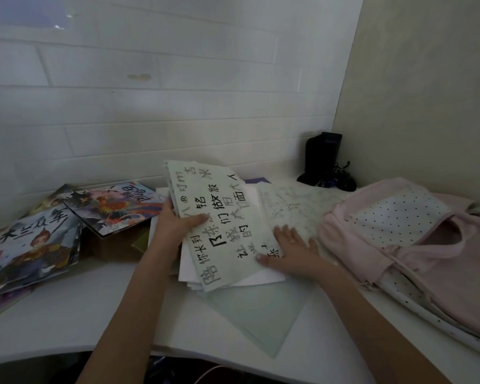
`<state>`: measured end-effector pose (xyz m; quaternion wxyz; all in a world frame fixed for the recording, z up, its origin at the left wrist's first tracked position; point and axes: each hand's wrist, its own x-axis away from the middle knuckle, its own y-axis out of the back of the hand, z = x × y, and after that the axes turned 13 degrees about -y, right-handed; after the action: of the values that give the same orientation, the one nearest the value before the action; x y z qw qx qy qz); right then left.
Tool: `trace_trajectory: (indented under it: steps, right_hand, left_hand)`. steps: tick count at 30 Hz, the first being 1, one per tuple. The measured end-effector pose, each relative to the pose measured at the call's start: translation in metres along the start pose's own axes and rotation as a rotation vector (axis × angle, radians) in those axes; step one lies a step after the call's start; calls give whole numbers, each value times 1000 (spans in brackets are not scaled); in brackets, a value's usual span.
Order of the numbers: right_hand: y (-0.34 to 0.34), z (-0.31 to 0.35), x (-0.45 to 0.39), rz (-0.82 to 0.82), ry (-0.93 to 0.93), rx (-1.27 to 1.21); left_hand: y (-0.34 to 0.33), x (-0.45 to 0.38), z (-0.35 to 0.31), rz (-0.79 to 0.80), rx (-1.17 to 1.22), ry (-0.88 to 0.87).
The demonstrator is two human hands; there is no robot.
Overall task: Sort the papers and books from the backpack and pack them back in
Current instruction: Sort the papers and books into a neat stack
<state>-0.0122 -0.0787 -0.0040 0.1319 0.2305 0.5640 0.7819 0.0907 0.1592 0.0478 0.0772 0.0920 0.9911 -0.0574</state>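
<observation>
White desk (pixel 67 309): one; near edge cut off by the frame.
Pink fabric backpack with dotted white lining (pixel 416 245): one, lying open at the desk's right; its right part runs out of frame.
Illustrated picture books (pixel 39 239): at least three covers countable at left; lower ones hidden beneath, count uncertain.
Pile of white papers (pixel 233 275): mid-desk; sheet count unreadable.
Pale green sheet with black brush characters (pixel 219 220): one, topmost, tilted.
Translucent plastic folder (pixel 263 314): one, partly under the pile.
Black object (pixel 322 159): back corner, too dark to identify.
Left hand (pixel 172 225): grips the green sheet's left edge, thumb on top.
Right hand (pixel 291 250): flat, fingers spread, pressing the sheet's right edge.
</observation>
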Motion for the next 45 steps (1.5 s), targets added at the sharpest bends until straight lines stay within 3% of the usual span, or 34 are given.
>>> trace_trajectory:
  steps: [3, 5, 8, 11, 15, 17, 24, 28, 34, 38, 41, 43, 45]
  right_hand:
    - [0, 1, 0, 47, 89, 49]
    - [10, -7, 2, 101, 134, 47]
    - [23, -26, 4, 165, 151, -107]
    - [24, -38, 4, 119, 87, -51]
    - [28, -34, 2, 128, 46, -86]
    - [26, -35, 4, -18, 41, -232]
    - [22, -33, 5, -779, -1, -569]
    - [31, -23, 13, -991, 91, -911]
    - [31, 19, 27, -840, 429, -1036]
    - [7, 35, 20, -737, 526, -656]
    - [-8, 42, 19, -385, 474, -626]
    - [-10, 51, 23, -352, 398, -653]
    - [-13, 59, 24, -394, 304, -865]
  left_hand:
    - [-2, 1, 2, 143, -6, 172]
    - [-3, 1, 4, 165, -78, 186]
    - [3, -5, 6, 5, -108, 92]
    - [15, -13, 9, -162, -111, 16]
    - [14, -16, 11, -245, -172, -4]
    - [12, -16, 13, -249, -162, -24]
    - [15, -19, 19, -282, -137, -54]
    - [10, -18, 24, -257, -192, -118]
    - [-4, -11, 29, -146, -168, -237]
    - [-19, 3, 33, -45, -239, -510]
    - [-24, 10, 41, -25, -382, -559]
    - [-25, 9, 44, -32, -365, -473]
    - [-27, 6, 44, -17, -349, -423]
